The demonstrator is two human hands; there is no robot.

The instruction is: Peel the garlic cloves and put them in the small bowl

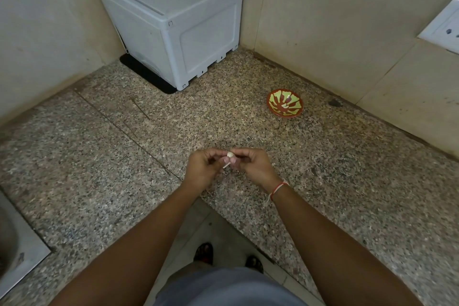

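1. Steel of a sink (15, 243) shows at the far left edge, let into the speckled granite counter (99, 156).
2. White plastic box (171, 17) stands in the back corner of the counter against the tiled walls, on a dark mat (146, 74).
3. Left hand (202, 169) is held over the counter's front edge with its fingers curled, pinching a garlic clove (230, 155) from the left side.
4. Garlic clove sits between the two hands, pale and rounded, with a thin strip of skin (226, 165) hanging below it.
5. Right hand (253, 165) meets the clove from the right, its fingertips curled and pinching at it; a red and white thread (278, 189) circles that wrist.
6. Small bowl (285, 102), red with yellow-green patches inside, rests on the counter beyond and to the right of the hands, well apart from them and near the right wall.
7. Wall socket (444, 30) is mounted on the tiles at the far right.
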